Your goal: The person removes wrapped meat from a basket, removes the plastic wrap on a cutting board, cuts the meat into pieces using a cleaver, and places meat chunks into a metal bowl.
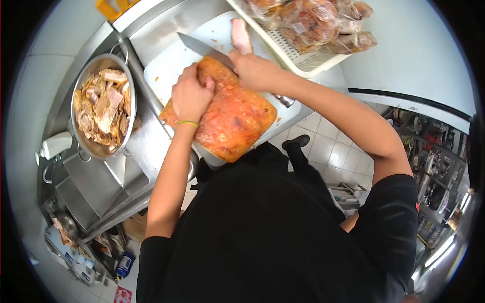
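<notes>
A large slab of roast pork (pixel 235 118) with browned, orange skin lies on a white cutting board (pixel 160 76). My left hand (pixel 192 96) presses on the slab's left part, fingers curled against it near its far end. In my right hand (pixel 255 71) is a kitchen knife (pixel 202 48), its handle hidden by my closed fingers. The blade lies across the far edge of the slab, pointing to the upper left. Just beyond the knife, a pale cut slice of pork (pixel 240 36) rests on the board.
At left, a two-handled steel pan (pixel 133 96) holds cut meat pieces. A white perforated basket (pixel 318 64) with plastic-wrapped meat (pixel 310 22) stands at upper right. A metal handle (pixel 284 100) shows under my right forearm. Steel sink (pixel 96 177) at lower left; loaded shelves (pixel 429 166) at right.
</notes>
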### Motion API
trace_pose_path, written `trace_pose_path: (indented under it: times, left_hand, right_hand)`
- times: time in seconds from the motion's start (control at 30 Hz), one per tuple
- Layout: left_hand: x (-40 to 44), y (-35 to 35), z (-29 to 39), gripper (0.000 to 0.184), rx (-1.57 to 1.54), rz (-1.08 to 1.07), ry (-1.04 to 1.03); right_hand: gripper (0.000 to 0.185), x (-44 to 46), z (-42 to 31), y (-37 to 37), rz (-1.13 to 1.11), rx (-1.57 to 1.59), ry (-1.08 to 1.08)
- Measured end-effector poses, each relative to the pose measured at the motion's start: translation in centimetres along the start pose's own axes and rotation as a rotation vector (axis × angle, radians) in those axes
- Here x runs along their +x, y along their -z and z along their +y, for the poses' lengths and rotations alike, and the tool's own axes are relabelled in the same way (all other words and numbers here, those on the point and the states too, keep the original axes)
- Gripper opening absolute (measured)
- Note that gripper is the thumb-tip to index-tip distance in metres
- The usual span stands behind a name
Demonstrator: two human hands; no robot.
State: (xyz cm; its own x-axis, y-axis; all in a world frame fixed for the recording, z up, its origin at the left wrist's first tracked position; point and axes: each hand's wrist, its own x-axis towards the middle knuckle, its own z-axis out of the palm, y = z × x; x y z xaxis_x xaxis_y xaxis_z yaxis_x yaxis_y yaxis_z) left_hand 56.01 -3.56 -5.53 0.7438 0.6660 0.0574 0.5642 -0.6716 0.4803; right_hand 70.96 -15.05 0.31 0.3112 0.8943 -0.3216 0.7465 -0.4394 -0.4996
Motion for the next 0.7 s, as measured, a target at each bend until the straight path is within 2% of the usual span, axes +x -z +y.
trace_pose_path:
  times: [0.17,0.2,0.3,0.43,0.53,0.6,0.67,0.7]
  left_hand:
    - [-0.2,-0.1,0.2,0.044,0.022,0.016,0.019]
    - [-0.3,-0.2,0.3,0.044,0.034,0.012,0.015]
    - [-0.1,0.1,1.2,0.044,0.056,-0.017,0.088]
    - [-0.2,-0.1,1.2,0.044,0.034,-0.021,0.125]
    - [-0.3,0.2,1.5,0.045,0.015,-0.049,0.141]
    - [-0.5,0.1,1.3,0.046,0.041,-0.034,0.137]
    - [-0.2,0.0,1.3,0.046,0.083,-0.020,0.076]
    - [-0.1,0.0,1.2,0.046,0.075,-0.018,0.043]
  right_hand:
    - [0.035,-7.8,0.0,3.5,-0.252,0.071,-0.176]
    - [0.035,-7.5,0.7,2.6,-0.250,0.083,-0.173]
    - [0.029,-4.6,2.1,-1.2,0.018,0.092,0.026]
    - [0.028,-4.2,2.7,-0.4,-0.042,0.105,0.066]
    - [0.020,-7.0,3.2,0.0,0.017,0.212,0.075]
    - [0.022,-8.5,2.8,1.1,-0.201,0.188,-0.087]
    - [0.025,-5.7,3.4,-1.1,-0.125,0.196,-0.063]
    - [0.026,-3.9,3.6,-1.9,-0.055,0.156,0.026]
